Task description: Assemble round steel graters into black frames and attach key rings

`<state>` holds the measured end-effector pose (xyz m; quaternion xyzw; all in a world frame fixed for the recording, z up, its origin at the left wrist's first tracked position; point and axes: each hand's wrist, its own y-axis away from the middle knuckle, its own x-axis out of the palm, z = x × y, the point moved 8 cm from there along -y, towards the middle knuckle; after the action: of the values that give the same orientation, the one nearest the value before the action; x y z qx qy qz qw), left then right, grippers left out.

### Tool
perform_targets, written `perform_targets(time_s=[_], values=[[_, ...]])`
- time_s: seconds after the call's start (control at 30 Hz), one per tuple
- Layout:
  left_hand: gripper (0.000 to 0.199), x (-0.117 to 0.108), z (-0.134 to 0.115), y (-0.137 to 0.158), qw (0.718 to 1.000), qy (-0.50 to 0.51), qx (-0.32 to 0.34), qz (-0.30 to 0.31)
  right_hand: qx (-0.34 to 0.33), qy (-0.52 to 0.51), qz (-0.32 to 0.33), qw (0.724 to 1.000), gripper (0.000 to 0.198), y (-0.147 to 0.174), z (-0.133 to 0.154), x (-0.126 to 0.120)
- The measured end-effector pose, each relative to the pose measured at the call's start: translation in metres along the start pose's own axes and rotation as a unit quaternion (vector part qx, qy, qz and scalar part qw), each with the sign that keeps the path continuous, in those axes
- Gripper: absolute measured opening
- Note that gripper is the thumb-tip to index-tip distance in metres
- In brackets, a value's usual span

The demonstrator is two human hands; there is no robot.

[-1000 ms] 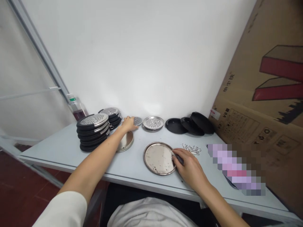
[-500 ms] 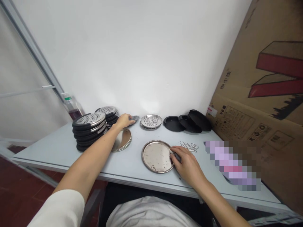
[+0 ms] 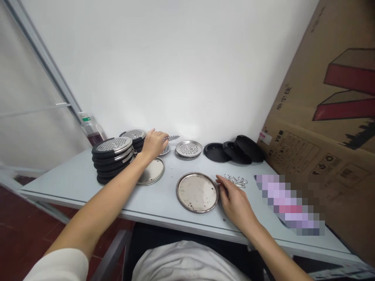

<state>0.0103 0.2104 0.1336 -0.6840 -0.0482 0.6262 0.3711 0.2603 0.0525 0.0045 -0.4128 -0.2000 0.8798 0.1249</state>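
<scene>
My left hand [image 3: 155, 146] is pinched on a perforated metal disc [image 3: 174, 137]. The disc is raised nearly edge-on, so small teeth show along its profile. Below it, more perforated metal [image 3: 166, 150] lies partly hidden by the hand. My right hand [image 3: 233, 195] rests on the table beside a round rimmed metal plate [image 3: 197, 192], with its fingers apart and nothing in them. The plate lies flat in front of me, with dark spots on its face. Beneath my left forearm lies a small pile of smooth metal discs [image 3: 152, 170], partly covered.
Stacks of black-rimmed perforated discs [image 3: 113, 160] stand at left, near a bottle of dark liquid [image 3: 93, 134]. Along the wall lie silvery perforated discs [image 3: 189, 149] and black round covers [image 3: 218, 152]. Wire rings [image 3: 236, 180], a blurred-out item [image 3: 288, 205] and a large carton [image 3: 316, 136] are at right.
My left hand has lifted the perforated disc up off the table and tilted it edge-on. My right hand has come off the metal plate's rim, and its fingers have opened.
</scene>
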Motion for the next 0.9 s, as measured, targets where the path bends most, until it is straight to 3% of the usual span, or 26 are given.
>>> perform_targets(time_s=[0.2, 0.33, 0.43, 0.6, 0.9], values=[[0.02, -0.03, -0.099, 0.08, 0.969, 0.118, 0.195, -0.096, 0.005, -0.014, -0.017, 1.0, 0.042, 0.001, -0.002, -0.002], [0.021, -0.024, -0.131, 0.12, 0.951, 0.14, 0.266, -0.08, 0.004, -0.018, -0.009, 1.0, 0.041, 0.0, 0.0, -0.002], [0.019, -0.013, -0.135, 0.131, 0.943, 0.162, 0.288, -0.031, 0.001, -0.015, -0.006, 1.0, 0.04, -0.001, 0.001, -0.002], [0.022, -0.002, -0.128, 0.134, 0.94, 0.206, 0.267, 0.043, -0.018, 0.003, 0.007, 1.0, 0.038, -0.001, 0.006, -0.001], [0.02, 0.006, -0.124, 0.12, 0.937, 0.273, 0.173, 0.134, -0.045, 0.008, 0.031, 0.998, 0.031, -0.001, 0.016, 0.0]])
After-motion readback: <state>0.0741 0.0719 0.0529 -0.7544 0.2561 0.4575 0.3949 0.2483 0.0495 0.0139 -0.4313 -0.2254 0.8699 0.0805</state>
